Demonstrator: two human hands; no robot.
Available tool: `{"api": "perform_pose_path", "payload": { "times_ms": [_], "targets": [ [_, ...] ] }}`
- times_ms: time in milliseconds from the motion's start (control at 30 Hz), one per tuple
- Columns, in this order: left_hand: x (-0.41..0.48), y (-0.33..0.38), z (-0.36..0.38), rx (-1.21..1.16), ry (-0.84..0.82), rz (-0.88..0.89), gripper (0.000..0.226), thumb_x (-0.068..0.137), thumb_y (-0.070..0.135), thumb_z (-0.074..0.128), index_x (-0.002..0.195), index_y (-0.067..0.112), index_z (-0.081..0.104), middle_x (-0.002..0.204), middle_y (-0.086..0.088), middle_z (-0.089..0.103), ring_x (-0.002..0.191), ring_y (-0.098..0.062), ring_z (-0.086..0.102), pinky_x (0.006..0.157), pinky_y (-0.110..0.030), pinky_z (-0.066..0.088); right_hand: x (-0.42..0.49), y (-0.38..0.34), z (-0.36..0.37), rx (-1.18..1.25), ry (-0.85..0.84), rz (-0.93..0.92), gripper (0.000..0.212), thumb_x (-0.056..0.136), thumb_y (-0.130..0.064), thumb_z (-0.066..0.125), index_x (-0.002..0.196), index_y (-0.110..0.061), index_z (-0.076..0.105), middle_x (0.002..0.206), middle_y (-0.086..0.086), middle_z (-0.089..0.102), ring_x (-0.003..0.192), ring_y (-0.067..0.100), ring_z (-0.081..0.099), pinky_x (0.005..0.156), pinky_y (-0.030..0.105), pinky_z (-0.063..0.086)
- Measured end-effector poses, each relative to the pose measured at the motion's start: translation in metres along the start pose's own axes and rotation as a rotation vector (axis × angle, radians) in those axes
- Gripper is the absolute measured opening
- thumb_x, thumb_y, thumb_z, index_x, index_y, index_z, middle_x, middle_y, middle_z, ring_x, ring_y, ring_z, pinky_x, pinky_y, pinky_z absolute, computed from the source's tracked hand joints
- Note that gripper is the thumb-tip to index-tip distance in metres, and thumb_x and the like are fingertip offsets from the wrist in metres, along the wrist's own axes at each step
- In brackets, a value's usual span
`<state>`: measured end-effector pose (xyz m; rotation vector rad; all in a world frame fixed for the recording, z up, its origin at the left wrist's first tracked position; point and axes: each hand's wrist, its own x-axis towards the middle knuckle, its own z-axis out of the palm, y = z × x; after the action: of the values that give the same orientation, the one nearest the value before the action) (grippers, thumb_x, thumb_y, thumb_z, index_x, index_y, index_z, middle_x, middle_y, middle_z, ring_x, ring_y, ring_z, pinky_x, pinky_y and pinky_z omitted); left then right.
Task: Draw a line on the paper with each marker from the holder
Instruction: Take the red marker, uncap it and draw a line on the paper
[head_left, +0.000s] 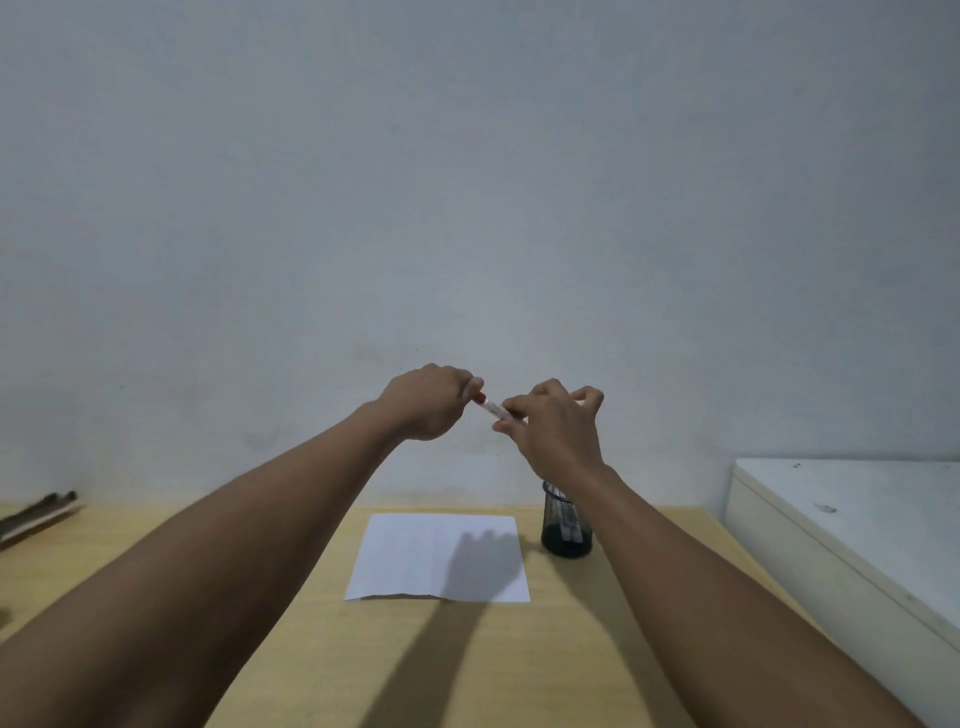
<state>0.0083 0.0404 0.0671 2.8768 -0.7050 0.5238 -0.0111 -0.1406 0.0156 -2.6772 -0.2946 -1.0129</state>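
Note:
Both hands are raised above the desk, in front of the wall. Between them is a white marker (493, 409) with a red end. My left hand (431, 402) grips the red end, which looks like the cap. My right hand (556, 431) pinches the white barrel. A blank white sheet of paper (415, 556) lies flat on the wooden desk (291, 649) below the hands, partly in their shadow. A black mesh holder (567, 530) stands just right of the paper with more white markers inside; my right forearm covers part of it.
A white box or cabinet (852, 530) stands at the right edge of the desk. Some dark, blurred objects (36, 514) lie at the far left. A plain grey wall rises behind the desk.

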Motion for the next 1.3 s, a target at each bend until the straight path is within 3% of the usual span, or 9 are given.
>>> {"api": "perform_pose_path", "payload": {
  "times_ms": [233,433,533,633,800,933,1100,1200,1300],
  "targets": [
    [-0.003,-0.015,-0.002,0.025,-0.008,0.012,0.035,0.105,0.043,0.029,0.089,0.023,0.053,0.088,0.001,0.057,0.085,-0.026,0.056,0.065,-0.037,0.042,0.004,-0.007,0.002,-0.021,-0.037,-0.046,0.024,0.100,-0.046,0.056,0.101,-0.033,0.076,0.085,-0.010,0.064,0.114,0.012,0.051,0.083,0.038,0.013],
    [-0.001,-0.028,0.003,-0.057,-0.013,-0.002,0.040,0.106,0.037,0.023,0.074,0.035,0.046,0.088,0.002,0.063,0.082,-0.024,0.051,0.075,-0.041,0.047,0.004,-0.006,0.004,0.045,-0.072,-0.020,0.019,0.098,-0.041,0.062,0.097,-0.028,0.076,0.072,-0.009,0.056,0.088,0.020,0.052,0.083,0.038,0.019],
    [-0.006,-0.041,0.009,-0.134,-0.011,-0.056,0.040,0.107,0.039,0.026,0.095,0.026,0.062,0.094,0.008,0.061,0.093,-0.022,0.055,0.084,-0.039,0.047,0.003,0.001,0.015,0.180,-0.124,0.027,0.016,0.097,-0.036,0.065,0.102,-0.027,0.076,0.093,-0.005,0.071,0.094,0.020,0.063,0.087,0.038,0.023],
    [-0.015,-0.059,0.024,-0.154,-0.019,-0.117,0.043,0.106,0.044,0.025,0.107,0.023,0.062,0.108,0.002,0.066,0.102,-0.023,0.058,0.089,-0.041,0.048,-0.001,-0.001,0.024,0.341,-0.175,0.109,0.035,0.098,-0.032,0.065,0.132,-0.035,0.059,0.096,-0.014,0.068,0.103,0.025,0.056,0.089,0.037,0.031],
    [-0.040,-0.096,0.071,-0.156,-0.087,-0.194,0.043,0.106,0.042,0.027,0.109,0.019,0.064,0.112,-0.003,0.065,0.105,-0.027,0.060,0.091,-0.043,0.049,-0.001,-0.012,0.038,0.426,-0.188,0.062,0.017,0.101,-0.017,0.058,0.118,-0.022,0.059,0.097,-0.006,0.067,0.079,0.006,0.056,0.103,0.037,0.032],
    [-0.059,-0.114,0.117,-0.118,-0.176,-0.197,0.042,0.107,0.039,0.026,0.112,0.017,0.062,0.116,-0.005,0.060,0.106,-0.027,0.058,0.092,-0.044,0.046,0.004,-0.017,0.067,0.519,-0.228,0.079,0.021,0.100,-0.021,0.061,0.119,-0.027,0.070,0.089,-0.018,0.061,0.074,0.014,0.064,0.106,0.048,0.043],
    [-0.067,-0.132,0.165,-0.147,-0.195,-0.185,0.039,0.106,0.040,0.029,0.107,0.017,0.060,0.113,-0.005,0.060,0.101,-0.027,0.057,0.085,-0.041,0.045,0.010,-0.021,0.099,0.580,-0.192,0.098,0.033,0.098,-0.015,0.054,0.119,-0.031,0.074,0.095,-0.019,0.075,0.100,0.008,0.069,0.112,0.050,0.038],
    [-0.070,-0.142,0.188,-0.176,-0.236,-0.170,0.037,0.105,0.041,0.030,0.105,0.017,0.058,0.110,-0.005,0.062,0.099,-0.028,0.058,0.085,-0.043,0.047,0.011,-0.021,0.125,0.593,-0.207,0.061,0.039,0.087,-0.011,0.065,0.121,-0.030,0.072,0.090,-0.027,0.071,0.102,0.004,0.071,0.107,0.049,0.045],
    [-0.081,-0.144,0.206,-0.140,-0.266,-0.157,0.039,0.103,0.044,0.027,0.095,0.021,0.057,0.096,-0.001,0.065,0.085,-0.026,0.060,0.079,-0.042,0.047,0.010,-0.025,0.150,0.646,-0.189,0.122,0.027,0.089,-0.013,0.075,0.115,-0.020,0.073,0.084,-0.009,0.073,0.087,0.013,0.072,0.087,0.034,0.053]
  ]
}}
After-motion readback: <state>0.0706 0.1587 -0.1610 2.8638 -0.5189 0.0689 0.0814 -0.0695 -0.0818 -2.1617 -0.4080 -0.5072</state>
